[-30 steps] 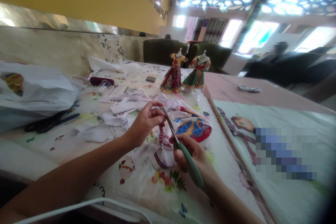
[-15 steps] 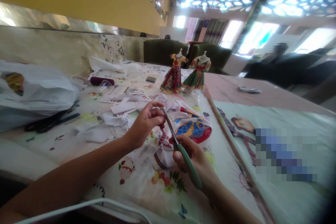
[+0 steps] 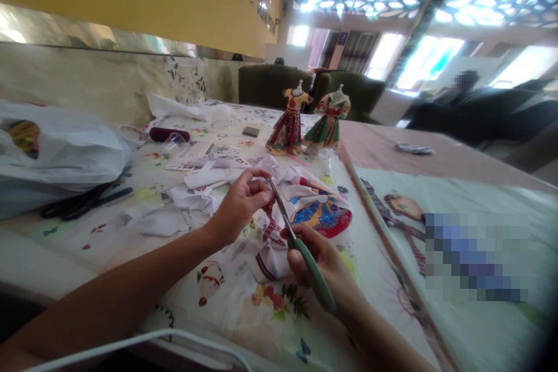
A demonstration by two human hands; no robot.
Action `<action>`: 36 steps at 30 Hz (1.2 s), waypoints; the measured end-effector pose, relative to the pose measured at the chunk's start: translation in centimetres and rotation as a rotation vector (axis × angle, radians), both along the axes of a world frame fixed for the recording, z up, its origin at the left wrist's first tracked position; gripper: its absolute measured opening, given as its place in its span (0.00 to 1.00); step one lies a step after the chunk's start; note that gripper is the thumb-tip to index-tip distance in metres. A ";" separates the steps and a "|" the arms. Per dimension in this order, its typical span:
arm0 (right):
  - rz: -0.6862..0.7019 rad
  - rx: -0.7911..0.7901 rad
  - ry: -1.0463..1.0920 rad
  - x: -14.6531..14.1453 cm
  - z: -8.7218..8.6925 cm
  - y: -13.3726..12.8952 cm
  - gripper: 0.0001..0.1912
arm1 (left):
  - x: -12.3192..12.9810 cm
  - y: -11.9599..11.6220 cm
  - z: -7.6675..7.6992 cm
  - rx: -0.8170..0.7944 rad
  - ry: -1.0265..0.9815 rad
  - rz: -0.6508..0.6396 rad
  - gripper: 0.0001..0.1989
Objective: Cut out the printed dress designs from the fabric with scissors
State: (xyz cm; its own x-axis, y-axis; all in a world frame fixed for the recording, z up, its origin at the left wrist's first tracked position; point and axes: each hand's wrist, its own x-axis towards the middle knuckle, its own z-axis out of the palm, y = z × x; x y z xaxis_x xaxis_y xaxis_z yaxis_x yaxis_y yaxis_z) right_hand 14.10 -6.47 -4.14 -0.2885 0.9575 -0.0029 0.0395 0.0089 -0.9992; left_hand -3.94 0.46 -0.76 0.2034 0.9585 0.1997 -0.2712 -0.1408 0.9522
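Observation:
My left hand (image 3: 239, 206) is closed in a pinch on a narrow red patterned ribbon (image 3: 271, 228), which hangs down from the fingertips in a curl. In my right hand (image 3: 329, 261) are green-handled scissors (image 3: 314, 273). Their blades point up and away, and the tips touch or nearly touch the left fingertips; whether the blades are apart I cannot tell. Just beyond the right hand lies a blue, yellow and red printed cloth (image 3: 322, 214). Below the ribbon, a white scrap with a striped band (image 3: 267, 266) rests on the floral table cover (image 3: 244, 314).
Two small dress forms in a red dress (image 3: 288, 125) and a green dress (image 3: 326, 122) stand at the back. White paper scraps (image 3: 196, 197) lie left of the hands. A plastic bag (image 3: 65, 151) sits far left, with dark scissors (image 3: 82, 200) beside it. A white cable (image 3: 174, 334) crosses the front.

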 end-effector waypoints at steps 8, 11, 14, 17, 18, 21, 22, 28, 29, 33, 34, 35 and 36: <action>-0.016 -0.033 0.035 -0.2 0.5 0.0 0.29 | 0.0 -0.1 0.1 0.012 0.023 -0.011 0.17; -0.023 -0.042 0.027 -0.2 0.7 0.0 0.29 | -0.1 -0.1 0.1 0.011 0.022 -0.015 0.17; -0.029 -0.058 0.033 -0.2 0.8 0.0 0.28 | 0.0 -0.1 0.1 0.018 0.024 -0.017 0.17; -0.031 -0.066 0.043 -0.2 0.7 -0.1 0.27 | 0.0 -0.1 0.1 0.023 0.028 -0.016 0.17; -0.032 -0.065 0.046 -0.2 0.7 -0.1 0.27 | 0.0 -0.1 0.1 0.025 0.027 -0.016 0.17; -0.035 -0.064 0.062 -0.2 0.6 -0.1 0.26 | 0.0 -0.1 0.0 0.031 0.023 -0.021 0.17; -0.035 -0.067 0.068 -0.2 0.6 -0.2 0.26 | 0.0 -0.1 0.0 0.034 0.023 -0.024 0.17; -0.043 -0.093 0.093 -0.5 0.8 -0.3 0.25 | 0.0 -0.1 -0.2 0.041 0.013 -0.036 0.17; -0.044 -0.100 0.096 -0.5 0.8 -0.4 0.25 | 0.0 -0.1 -0.2 0.045 0.012 -0.036 0.17; -0.051 -0.101 0.070 -0.5 0.7 -0.5 0.26 | 0.0 -0.1 -0.2 0.048 0.002 -0.035 0.17; -0.053 -0.092 0.059 -0.5 0.6 -0.5 0.26 | 0.0 0.0 -0.2 0.049 0.000 -0.033 0.17; -0.054 -0.082 0.052 -0.5 0.6 -0.5 0.27 | 0.0 0.0 -0.2 0.051 -0.001 -0.032 0.17; -0.056 -0.070 0.049 -0.4 0.5 -0.5 0.28 | 0.0 0.0 -0.1 0.055 -0.002 -0.032 0.17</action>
